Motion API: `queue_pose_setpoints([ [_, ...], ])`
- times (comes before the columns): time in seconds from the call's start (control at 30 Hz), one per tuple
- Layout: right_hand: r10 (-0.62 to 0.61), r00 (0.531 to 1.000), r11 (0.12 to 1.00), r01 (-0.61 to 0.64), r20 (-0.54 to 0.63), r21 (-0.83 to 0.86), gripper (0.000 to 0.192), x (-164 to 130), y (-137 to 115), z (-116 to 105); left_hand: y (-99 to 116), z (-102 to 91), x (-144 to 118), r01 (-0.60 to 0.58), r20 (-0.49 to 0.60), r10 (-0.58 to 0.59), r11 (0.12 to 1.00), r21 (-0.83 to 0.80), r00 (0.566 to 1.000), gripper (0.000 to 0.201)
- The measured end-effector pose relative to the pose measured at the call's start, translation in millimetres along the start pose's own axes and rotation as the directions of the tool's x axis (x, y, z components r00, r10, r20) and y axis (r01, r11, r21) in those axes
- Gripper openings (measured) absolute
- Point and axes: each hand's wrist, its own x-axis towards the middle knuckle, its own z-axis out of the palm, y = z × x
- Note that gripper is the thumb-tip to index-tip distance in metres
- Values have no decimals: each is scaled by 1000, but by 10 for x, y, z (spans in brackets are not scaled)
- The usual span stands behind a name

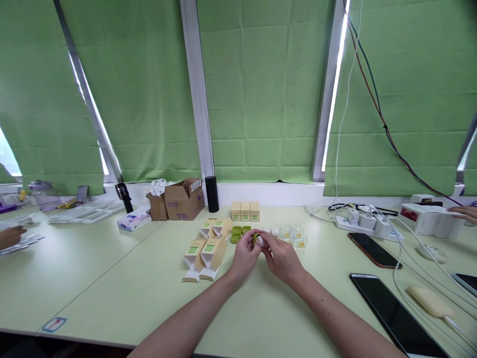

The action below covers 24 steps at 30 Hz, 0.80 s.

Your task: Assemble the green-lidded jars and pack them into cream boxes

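Observation:
My left hand [245,256] and my right hand [282,258] meet over the middle of the table, both pinching one small white and green case [260,240]. Just behind them lie two green case halves [238,232] and several clear plastic trays [293,234]. To the left of my hands lie open beige cartons with green labels [204,252]. Three closed beige boxes [245,211] stand in a row at the back.
A brown cardboard box [184,199] and a black cylinder [211,194] stand by the window sill. At right lie a power strip [363,221], cables, two phones [373,249] and a dark tablet [395,313]. Other people's hands show at the far left [9,236] and the far right [464,213].

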Motion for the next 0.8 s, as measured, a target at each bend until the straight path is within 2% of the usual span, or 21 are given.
queue_pose_setpoints([
  [0.13,24,1000,1000,-24,15,14,37,-45,36,-11,1,-71,-28,47,115,-41,998,-50,992,49],
  [0.23,-4,1000,1000,4,-6,8,40,-73,58,12,1,-87,-55,76,151,-64,994,-76,986,60],
  [0.47,-67,993,998,68,-96,2,40,-87,81,97,-21,-78,-45,105,119,-95,991,-82,988,61],
  [0.8,-40,994,999,39,-103,-12,32,-97,74,165,-33,-71,-56,99,99,-91,992,-79,991,52],
])
